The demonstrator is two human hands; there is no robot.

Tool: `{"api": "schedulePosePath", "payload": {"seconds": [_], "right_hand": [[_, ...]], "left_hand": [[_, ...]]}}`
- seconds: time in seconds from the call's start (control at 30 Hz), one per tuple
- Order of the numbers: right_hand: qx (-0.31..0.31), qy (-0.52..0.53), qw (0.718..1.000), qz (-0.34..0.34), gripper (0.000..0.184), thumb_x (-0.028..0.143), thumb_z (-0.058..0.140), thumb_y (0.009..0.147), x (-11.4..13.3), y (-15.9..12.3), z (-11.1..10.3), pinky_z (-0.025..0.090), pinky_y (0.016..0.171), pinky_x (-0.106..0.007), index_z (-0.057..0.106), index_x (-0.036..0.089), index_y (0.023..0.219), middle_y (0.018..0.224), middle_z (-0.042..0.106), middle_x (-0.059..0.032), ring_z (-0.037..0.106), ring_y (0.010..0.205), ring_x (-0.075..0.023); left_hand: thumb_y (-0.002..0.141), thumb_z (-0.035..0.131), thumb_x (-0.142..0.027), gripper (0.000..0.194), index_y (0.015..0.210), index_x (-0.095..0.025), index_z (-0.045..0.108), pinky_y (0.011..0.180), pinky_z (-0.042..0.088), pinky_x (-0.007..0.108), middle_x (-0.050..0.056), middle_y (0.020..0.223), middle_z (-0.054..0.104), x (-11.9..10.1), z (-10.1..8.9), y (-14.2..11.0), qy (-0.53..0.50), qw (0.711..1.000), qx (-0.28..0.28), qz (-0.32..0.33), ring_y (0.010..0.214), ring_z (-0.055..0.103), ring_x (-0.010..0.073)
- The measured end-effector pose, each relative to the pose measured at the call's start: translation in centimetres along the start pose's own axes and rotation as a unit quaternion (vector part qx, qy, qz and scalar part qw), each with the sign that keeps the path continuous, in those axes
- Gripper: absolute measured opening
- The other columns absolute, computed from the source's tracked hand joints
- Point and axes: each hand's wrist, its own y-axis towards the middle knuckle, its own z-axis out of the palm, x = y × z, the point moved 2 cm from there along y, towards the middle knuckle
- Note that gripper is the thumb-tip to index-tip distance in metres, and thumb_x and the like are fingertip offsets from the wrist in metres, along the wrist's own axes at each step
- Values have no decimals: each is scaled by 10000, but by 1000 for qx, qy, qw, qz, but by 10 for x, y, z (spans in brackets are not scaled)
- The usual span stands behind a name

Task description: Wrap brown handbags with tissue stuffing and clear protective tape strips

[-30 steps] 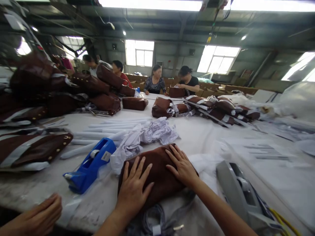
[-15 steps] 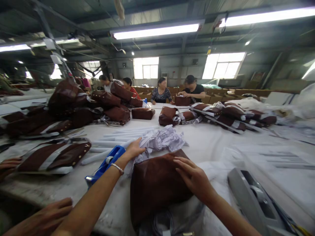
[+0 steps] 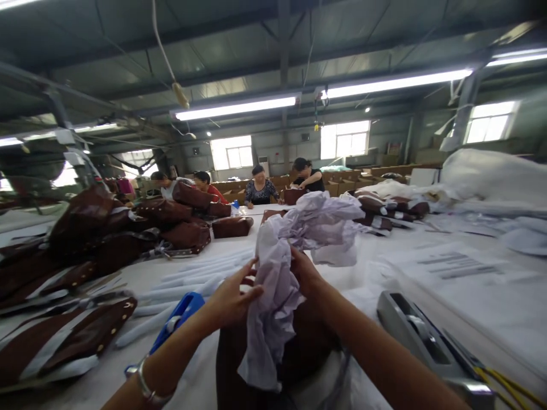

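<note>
Long crumpled white tissue paper (image 3: 273, 302) is raised between my hands, over the opening of a brown leather bag (image 3: 231, 364). My left hand (image 3: 235, 293) holds the paper at its left edge, thumb in front and fingers curled behind. On the other side, my right hand (image 3: 307, 276) grips the paper, its fingertips partly hidden behind it. The paper's lower end hangs down against the bag, and its upper part spreads away to the right over the table. Much of the bag is covered by the paper and my right arm.
A blue tape dispenser (image 3: 179, 319) is beside my left forearm; a grey tape dispenser (image 3: 412, 336) stands at right. White rolled tubes (image 3: 196, 279) lie at left. Brown bags (image 3: 141, 228) are piled farther back. Several people (image 3: 260, 188) sit across the white table (image 3: 367, 250).
The crumpled paper has been lifted off the table and brought over the bag. My right hand has left the bag's side and taken hold of the paper. Another person's hands have left the view at left.
</note>
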Motion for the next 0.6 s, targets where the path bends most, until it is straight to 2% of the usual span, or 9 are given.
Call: {"api": "schedulePosePath", "payload": {"seconds": [0.07,0.13,0.23,0.3,0.43,0.5,0.6], "right_hand": [[-14,-22,1000,-13,615,673,734,695,4,-6,8,526,835,-431,657,247,1132,974,744,-51,676,969,-279],[-17,-75,997,5,564,611,774,688,5,-14,16,509,808,-415,662,265,1119,971,742,-33,675,935,-265],[-16,-152,987,42,535,583,794,681,7,-23,24,484,793,-418,659,282,1102,1041,733,-23,654,996,-278],[14,-123,991,55,545,588,781,697,8,-24,24,489,780,-419,642,294,1135,1091,723,-19,642,1040,-288],[72,19,995,70,453,581,701,790,11,-23,12,521,773,-385,656,253,1100,981,742,-24,680,935,-250],[81,49,993,73,383,522,706,811,15,-24,2,534,791,-351,680,220,1046,906,746,-26,693,873,-225],[65,41,995,62,301,448,724,821,25,-25,-20,549,736,-287,708,171,938,839,745,-35,691,754,-183]], "left_hand": [[776,633,-700,934,1510,-187,366,977,507,416,173,1418,555,-8,-5,1,-75,994,-69,-33,1252,574,331],[764,685,-661,889,1483,-218,408,1013,484,381,144,1472,511,-22,-11,6,-151,979,-126,-48,1309,530,317],[746,785,-503,688,1323,-187,585,966,523,378,140,1353,622,-40,-11,13,-258,958,-103,-66,1183,629,314],[754,797,-406,550,1217,-146,653,888,567,386,145,1182,714,-43,-5,14,-344,930,-79,-100,1020,704,304],[844,697,-314,347,1131,-119,689,786,608,375,129,991,762,-24,-1,14,-488,841,-94,-215,843,743,264],[889,623,-305,301,1096,-99,694,747,618,394,136,922,764,-11,-8,13,-506,820,-116,-241,781,745,265],[900,579,-278,268,1038,-80,698,658,624,396,123,785,752,8,-32,11,-512,800,-178,-258,656,732,259]]}}
